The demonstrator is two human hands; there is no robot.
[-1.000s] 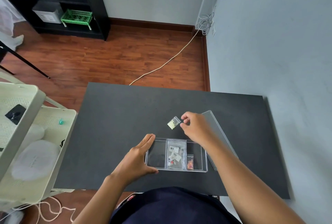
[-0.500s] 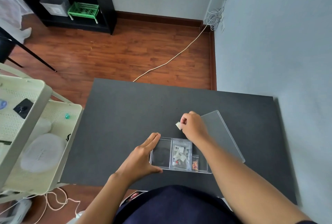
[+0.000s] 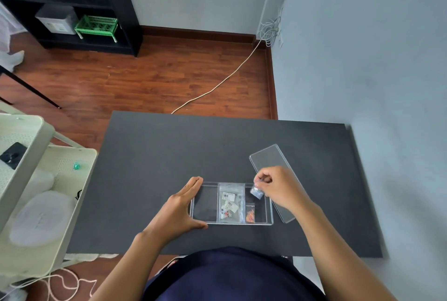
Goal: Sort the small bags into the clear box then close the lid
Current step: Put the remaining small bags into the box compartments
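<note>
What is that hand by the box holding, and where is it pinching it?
The right hand pinches a small clear plastic bag by its top edge, over the clear box. The left hand holds nothing, only steadying the box.

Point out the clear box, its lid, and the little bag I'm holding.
Clear box (image 3: 232, 223), head view: on its near front wall.
Lid (image 3: 268, 159), head view: on the bare far end of the flat panel.
Small bag (image 3: 257, 192), head view: on the bag's body, hanging below the right hand's fingertips.
</note>
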